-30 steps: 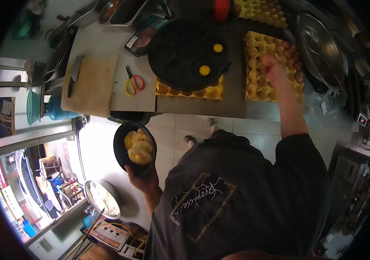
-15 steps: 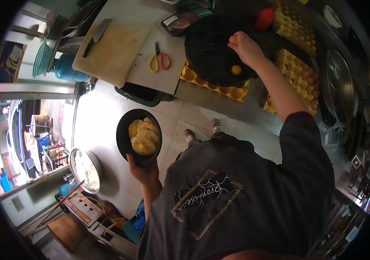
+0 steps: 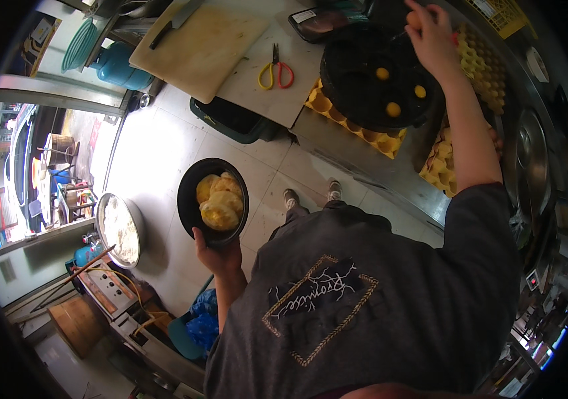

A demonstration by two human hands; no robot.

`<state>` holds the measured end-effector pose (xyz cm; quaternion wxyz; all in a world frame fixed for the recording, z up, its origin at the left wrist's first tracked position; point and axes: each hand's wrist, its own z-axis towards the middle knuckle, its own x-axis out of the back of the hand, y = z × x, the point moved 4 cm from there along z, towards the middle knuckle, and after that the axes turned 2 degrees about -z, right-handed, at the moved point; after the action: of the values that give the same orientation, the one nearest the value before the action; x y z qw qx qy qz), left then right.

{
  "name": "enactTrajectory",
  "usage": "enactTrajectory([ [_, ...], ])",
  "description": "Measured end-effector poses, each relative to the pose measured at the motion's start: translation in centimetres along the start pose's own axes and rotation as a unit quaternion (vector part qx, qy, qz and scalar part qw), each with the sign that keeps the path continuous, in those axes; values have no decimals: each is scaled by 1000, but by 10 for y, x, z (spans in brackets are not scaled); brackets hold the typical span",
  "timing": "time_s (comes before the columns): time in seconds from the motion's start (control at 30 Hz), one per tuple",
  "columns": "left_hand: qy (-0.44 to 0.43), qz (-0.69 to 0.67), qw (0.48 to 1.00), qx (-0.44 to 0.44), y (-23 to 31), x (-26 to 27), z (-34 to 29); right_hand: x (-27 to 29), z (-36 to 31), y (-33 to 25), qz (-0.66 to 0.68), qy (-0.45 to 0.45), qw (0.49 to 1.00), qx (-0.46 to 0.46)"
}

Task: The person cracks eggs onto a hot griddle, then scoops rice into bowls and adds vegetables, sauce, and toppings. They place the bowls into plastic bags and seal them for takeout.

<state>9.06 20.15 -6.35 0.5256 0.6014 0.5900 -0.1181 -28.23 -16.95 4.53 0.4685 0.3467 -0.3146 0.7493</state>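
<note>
My left hand point(image 3: 219, 258) grips the near side of a black bowl point(image 3: 188, 199) and holds it above the floor. Inside lie several fried eggs point(image 3: 221, 206), yellow and white. My right hand point(image 3: 435, 43) has its fingers closed round a brown egg point(image 3: 415, 22), over the far right side of a round black pan point(image 3: 357, 73) with wide hollows. Three raw yolks show in the pan: one near the middle point(image 3: 382, 73), one at the right point(image 3: 420, 92), one toward the front point(image 3: 393, 109). A yellow egg tray point(image 3: 337, 113) shows beneath the pan's front edge.
Scissors point(image 3: 276, 72) lie on the counter beside a cutting board point(image 3: 217, 46) bearing a knife point(image 3: 176, 23). A packed meat tray point(image 3: 320, 23) sits behind. Egg trays point(image 3: 438, 166) stand right of the pan. A dark bin point(image 3: 234, 123) is under the counter; a basin point(image 3: 139, 229) stands at left.
Two more yolks now show in the pan, where one showed before. My right hand, with an egg, has moved to the pan's far right side. The view has shifted; the bowl remains in my left hand.
</note>
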Motion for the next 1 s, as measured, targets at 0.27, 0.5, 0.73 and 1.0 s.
enactTrajectory([
  [0.27, 18, -33, 999, -3, 7, 10, 1, -91, -172, -139, 801, -309, 272, -435],
  [0.5, 34, -7, 999, -16, 13, 14, 1, -208, -248, -258, 695, -365, 190, -590],
  [0.73, 47, 47, 997, -37, 6, 2, 14, -99, -206, -152, 730, -266, 580, -244],
  [1.0, -36, 133, 988, 63, -29, -44, 23, 90, -308, 197, -235, -36, 817, -525],
])
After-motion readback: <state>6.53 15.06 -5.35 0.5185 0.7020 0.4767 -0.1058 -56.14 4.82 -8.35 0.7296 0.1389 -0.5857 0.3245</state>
